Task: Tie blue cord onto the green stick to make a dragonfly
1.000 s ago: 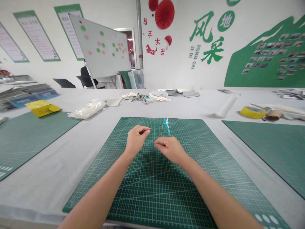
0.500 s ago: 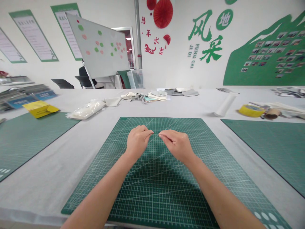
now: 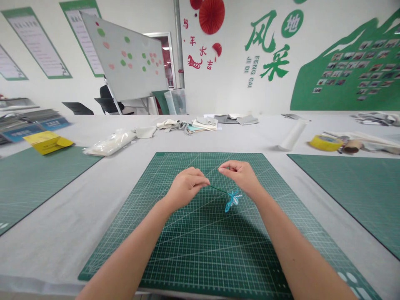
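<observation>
Pinching green stem (image 3: pixel 219 189) in left hand (image 3: pixel 187 186), blue ornament (image 3: pixel 231 201) at far end, lower right of frame centre. Cannot tell whether gripping anything with curled right hand (image 3: pixel 241 173). Pinch lightly; avoid bending.

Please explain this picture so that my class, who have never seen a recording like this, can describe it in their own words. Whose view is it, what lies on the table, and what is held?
There is no machine here: a person works bare-handed, and a camera worn on the head looks forward and down. The left hand pinches a thin green stem with a blue-and-white flower-like piece at its end, above a green cutting mat. The right hand hovers nearby, with nothing visible in it. Farther back on the table lie a plastic-wrapped bundle and a yellow tape roll.
</observation>
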`<state>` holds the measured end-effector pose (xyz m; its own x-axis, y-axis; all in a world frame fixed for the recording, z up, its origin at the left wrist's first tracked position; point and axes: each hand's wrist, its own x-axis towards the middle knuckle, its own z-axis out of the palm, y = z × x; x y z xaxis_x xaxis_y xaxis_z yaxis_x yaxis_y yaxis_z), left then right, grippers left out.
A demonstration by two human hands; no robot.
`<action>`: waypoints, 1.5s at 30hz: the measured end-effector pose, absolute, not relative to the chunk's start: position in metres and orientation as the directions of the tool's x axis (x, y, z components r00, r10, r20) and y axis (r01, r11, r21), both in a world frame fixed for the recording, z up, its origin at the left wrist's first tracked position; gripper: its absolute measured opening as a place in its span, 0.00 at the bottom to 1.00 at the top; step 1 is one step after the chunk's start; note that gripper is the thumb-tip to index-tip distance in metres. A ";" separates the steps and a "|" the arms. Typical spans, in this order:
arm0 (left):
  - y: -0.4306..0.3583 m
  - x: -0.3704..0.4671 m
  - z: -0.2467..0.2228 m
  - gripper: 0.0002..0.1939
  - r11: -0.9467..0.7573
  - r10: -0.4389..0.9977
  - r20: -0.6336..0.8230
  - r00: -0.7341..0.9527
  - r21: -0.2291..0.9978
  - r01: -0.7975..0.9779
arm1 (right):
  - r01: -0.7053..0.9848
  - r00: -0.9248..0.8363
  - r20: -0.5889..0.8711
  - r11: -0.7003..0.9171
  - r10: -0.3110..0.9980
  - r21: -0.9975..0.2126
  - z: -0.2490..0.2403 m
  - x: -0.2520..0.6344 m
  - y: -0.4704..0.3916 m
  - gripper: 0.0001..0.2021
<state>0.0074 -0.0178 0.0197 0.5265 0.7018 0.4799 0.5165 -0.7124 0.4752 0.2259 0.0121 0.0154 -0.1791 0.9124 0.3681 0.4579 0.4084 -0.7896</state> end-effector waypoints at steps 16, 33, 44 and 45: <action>0.000 0.002 -0.002 0.08 -0.333 0.925 0.374 -0.061 0.879 0.341 | 0.569 -0.358 0.239 0.414 0.903 -0.711 -0.002 0.184 -0.005 0.07; -0.008 0.003 -0.001 0.10 -0.377 0.822 0.565 0.078 0.437 0.817 | 0.589 -0.446 0.522 0.677 0.727 -0.441 0.010 0.178 -0.026 0.09; -0.009 0.003 0.003 0.12 -0.622 0.663 0.616 0.426 0.136 0.771 | 0.622 -0.201 0.654 0.611 0.729 -0.490 0.017 0.201 -0.013 0.09; -0.009 0.003 0.004 0.12 -0.645 0.651 0.604 0.460 0.122 0.754 | 0.624 -0.183 0.649 0.597 0.738 -0.504 0.017 0.202 -0.012 0.09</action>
